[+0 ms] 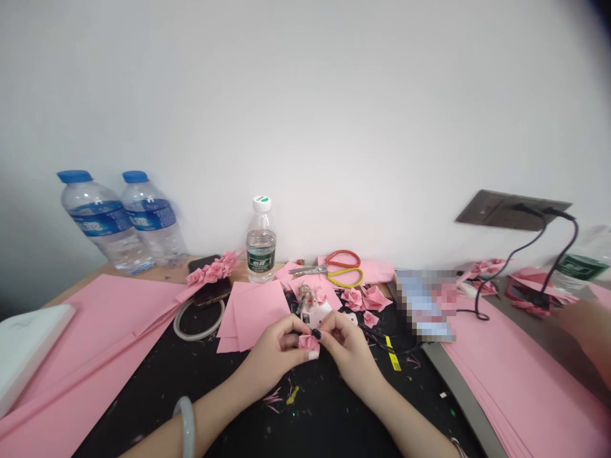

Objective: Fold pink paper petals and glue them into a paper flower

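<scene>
A small pink paper flower [308, 343] is pinched between my two hands over the black tabletop. My left hand [284, 346] grips it from the left, thumb along its lower edge. From the right, my right hand [344, 343] closes thumb and fingers on its upper right side. Just beyond them are several finished paper roses [353, 298] and a stack of square pink sheets [260, 312]. Scissors [329, 270] with one red and one yellow handle lie open on pink paper near the wall.
Two large water bottles [102, 222] and a small one [261, 245] stand by the wall. Large pink sheets [119, 318] cover the left side, near a white box [28, 350]. Cables hang from a wall socket [513, 210] at right. Another person's arm [585, 327] reaches in there.
</scene>
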Demonstrator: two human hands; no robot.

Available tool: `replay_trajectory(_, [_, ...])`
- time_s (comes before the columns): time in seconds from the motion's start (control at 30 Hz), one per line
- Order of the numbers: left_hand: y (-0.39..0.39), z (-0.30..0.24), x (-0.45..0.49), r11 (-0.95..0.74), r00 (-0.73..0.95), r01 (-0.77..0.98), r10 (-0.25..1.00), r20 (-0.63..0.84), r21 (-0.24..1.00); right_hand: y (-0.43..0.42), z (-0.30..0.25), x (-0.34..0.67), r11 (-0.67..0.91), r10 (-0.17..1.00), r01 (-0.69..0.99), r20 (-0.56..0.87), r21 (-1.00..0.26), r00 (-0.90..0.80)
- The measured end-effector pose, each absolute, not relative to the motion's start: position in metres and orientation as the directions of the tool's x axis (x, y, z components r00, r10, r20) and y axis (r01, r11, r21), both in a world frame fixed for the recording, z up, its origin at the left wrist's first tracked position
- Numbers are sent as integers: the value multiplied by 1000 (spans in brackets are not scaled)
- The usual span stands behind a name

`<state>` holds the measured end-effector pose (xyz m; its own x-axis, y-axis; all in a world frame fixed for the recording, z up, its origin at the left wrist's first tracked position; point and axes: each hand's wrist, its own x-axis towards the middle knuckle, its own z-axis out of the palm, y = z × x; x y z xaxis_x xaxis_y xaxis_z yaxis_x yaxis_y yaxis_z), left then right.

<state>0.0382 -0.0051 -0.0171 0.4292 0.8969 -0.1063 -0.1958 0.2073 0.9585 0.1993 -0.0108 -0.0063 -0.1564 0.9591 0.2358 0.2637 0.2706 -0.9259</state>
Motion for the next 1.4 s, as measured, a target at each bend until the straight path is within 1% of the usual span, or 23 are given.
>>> replay_trajectory(0.17, [-5, -14, 39, 187, 411, -169, 906, -103, 968, -8, -4, 199, 207, 973, 229, 177, -951, -147])
replay_trajectory(0.27, [-4, -14, 39, 165, 408, -165, 909, -85, 972, -8, -6, 199, 151, 980, 144, 129, -978, -151])
replay_trajectory(0.33, [-5, -15, 38, 156, 417, -158, 906, -78, 975, -7, -6, 200, 59, 983, 72, 45, -996, -178])
replay_trajectory(0.43, [-5, -17, 37, 152, 443, -146, 894, -73, 978, -8, -6, 201, -99, 960, -18, -91, -995, -264])
replay_trajectory(0.53, [-5, -19, 36, 155, 468, -144, 881, -71, 977, -8, -5, 202, -206, 927, -78, -169, -975, -336])
replay_trajectory(0.63, [-5, -18, 36, 156, 458, -152, 886, -71, 976, -8, -4, 201, -221, 927, -95, -179, -971, -329])
replay_trajectory(0.73, [-4, -17, 37, 150, 430, -174, 901, -62, 973, -8, -5, 199, -155, 953, -72, -130, -985, -272])
replay_trajectory(0.8, [-4, -17, 37, 150, 429, -174, 901, -62, 973, -9, -6, 200, -144, 958, -66, -122, -987, -260])
replay_trajectory(1.0, [-5, -19, 36, 146, 458, -132, 886, -70, 980, -9, -4, 203, -277, 893, -83, -225, -957, -390])
replay_trajectory(1.03, [-5, -19, 36, 143, 461, -133, 885, -66, 981, -9, -4, 203, -263, 896, -56, -222, -963, -386])
replay_trajectory(1.1, [-5, -17, 37, 143, 456, -141, 888, -64, 980, -8, -5, 203, -187, 928, 12, -181, -982, -326])
replay_trajectory(1.13, [-4, -17, 37, 145, 447, -146, 892, -65, 979, -8, -5, 202, -125, 953, 49, -134, -991, -273])
replay_trajectory(1.2, [-2, -15, 37, 151, 408, -156, 910, -75, 976, -9, -6, 202, 68, 987, 170, 41, -983, -157])
replay_trajectory(1.27, [0, -15, 37, 149, 354, -165, 932, -82, 975, -11, -5, 202, 290, 957, 344, 268, -893, -112])
replay_trajectory(1.33, [2, -15, 36, 146, 313, -175, 946, -86, 974, -13, -5, 203, 481, 871, 485, 462, -730, -168])
replay_trajectory(1.4, [2, -16, 36, 148, 298, -181, 950, -90, 972, -14, -6, 203, 581, 804, 517, 542, -628, -246])
